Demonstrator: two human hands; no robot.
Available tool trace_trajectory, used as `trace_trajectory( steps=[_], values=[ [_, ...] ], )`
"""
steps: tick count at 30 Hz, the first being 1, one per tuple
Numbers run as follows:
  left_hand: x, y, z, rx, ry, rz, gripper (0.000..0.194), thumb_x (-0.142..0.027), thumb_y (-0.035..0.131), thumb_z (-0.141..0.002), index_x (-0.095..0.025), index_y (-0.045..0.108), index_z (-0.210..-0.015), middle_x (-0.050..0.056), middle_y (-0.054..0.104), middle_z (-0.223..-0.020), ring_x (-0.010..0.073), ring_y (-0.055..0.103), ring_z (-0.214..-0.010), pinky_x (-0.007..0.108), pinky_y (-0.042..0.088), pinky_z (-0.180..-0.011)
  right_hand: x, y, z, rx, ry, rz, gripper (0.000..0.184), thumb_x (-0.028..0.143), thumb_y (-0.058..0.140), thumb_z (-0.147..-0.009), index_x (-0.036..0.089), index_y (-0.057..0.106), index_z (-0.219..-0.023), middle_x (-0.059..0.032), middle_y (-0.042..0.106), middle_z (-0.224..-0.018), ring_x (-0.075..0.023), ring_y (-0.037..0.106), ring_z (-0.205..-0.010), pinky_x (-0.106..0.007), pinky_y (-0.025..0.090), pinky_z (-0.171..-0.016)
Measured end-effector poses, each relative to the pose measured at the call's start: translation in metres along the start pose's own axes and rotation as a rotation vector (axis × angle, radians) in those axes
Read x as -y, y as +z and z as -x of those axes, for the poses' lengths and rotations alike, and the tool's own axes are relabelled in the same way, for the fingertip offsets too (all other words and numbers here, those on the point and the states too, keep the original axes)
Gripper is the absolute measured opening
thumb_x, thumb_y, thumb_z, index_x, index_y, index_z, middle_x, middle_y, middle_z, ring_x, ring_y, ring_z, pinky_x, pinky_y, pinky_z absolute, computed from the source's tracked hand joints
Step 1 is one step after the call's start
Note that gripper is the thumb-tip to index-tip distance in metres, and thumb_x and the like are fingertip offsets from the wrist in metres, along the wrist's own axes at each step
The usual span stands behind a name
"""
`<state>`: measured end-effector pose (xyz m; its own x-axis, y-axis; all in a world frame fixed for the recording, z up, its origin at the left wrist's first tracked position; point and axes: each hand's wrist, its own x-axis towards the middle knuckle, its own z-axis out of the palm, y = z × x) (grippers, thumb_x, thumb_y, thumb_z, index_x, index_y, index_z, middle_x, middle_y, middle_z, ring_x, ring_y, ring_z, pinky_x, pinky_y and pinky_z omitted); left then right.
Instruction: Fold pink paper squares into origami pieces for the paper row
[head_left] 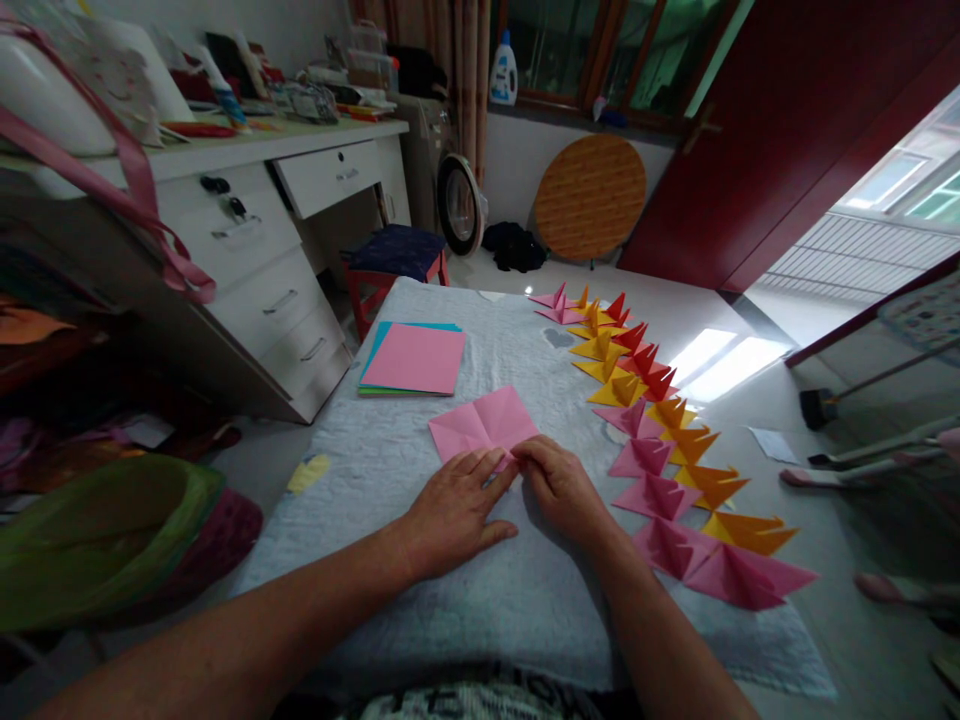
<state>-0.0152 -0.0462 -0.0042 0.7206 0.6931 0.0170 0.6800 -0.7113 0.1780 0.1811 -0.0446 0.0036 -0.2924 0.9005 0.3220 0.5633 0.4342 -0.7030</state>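
Observation:
A creased pink origami paper (486, 420) lies on the cloth-covered table in front of me. My left hand (463, 505) rests flat over its near edge, fingers stretched out and thumb apart. At the near right edge my right hand (556, 482) pinches the paper between thumb and fingertips; part of the fold is hidden under the fingers. Beyond and to the left sits a stack of square paper (416, 358), pink on top with blue and green showing at its edges. Folded paper cranes (656, 497) in pink, yellow, orange and red stand in rows on the right.
A light blue cloth (442, 630) covers the table. Left of it stand a green-lined bin (112, 540) and a white desk (247, 260) with drawers. A stool (397, 248) and an open washing machine (459, 205) are farther back. A round wooden board (591, 195) leans against the wall.

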Motion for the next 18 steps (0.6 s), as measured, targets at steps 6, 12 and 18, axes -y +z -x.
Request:
trace_trajectory(
  steps=[6,12,18],
  values=[
    [0.011,-0.005,0.016,0.026,0.053,-0.059,0.073,-0.06,0.052,-0.093,-0.013,0.042,-0.148,0.017,0.05,-0.149,0.0297,0.047,-0.136,0.043,0.033,-0.115,0.002,0.0,0.0,0.067,-0.009,0.059,0.033,0.002,0.045,-0.083,0.017,0.067,-0.1,-0.0071,0.066,-0.095,-0.0187,0.061,-0.092,-0.032,0.051,-0.086],
    [0.026,-0.019,0.045,0.062,0.035,-0.143,0.069,-0.059,0.057,-0.091,-0.014,0.051,-0.142,0.016,0.055,-0.144,0.0299,0.05,-0.133,0.043,0.035,-0.112,0.012,0.0,0.002,0.167,-0.026,0.179,0.023,0.013,0.052,-0.093,0.02,0.072,-0.104,-0.0074,0.06,-0.101,-0.0193,0.056,-0.096,-0.034,0.048,-0.09],
    [0.033,-0.021,0.063,0.05,0.002,-0.182,0.066,-0.053,0.063,-0.089,-0.012,0.054,-0.139,0.017,0.057,-0.141,0.0316,0.052,-0.13,0.044,0.04,-0.107,0.03,0.001,0.003,0.276,-0.061,0.343,0.031,0.038,0.065,-0.092,0.028,0.068,-0.121,-0.0087,0.057,-0.112,-0.0241,0.051,-0.104,-0.04,0.045,-0.095]
  ],
)
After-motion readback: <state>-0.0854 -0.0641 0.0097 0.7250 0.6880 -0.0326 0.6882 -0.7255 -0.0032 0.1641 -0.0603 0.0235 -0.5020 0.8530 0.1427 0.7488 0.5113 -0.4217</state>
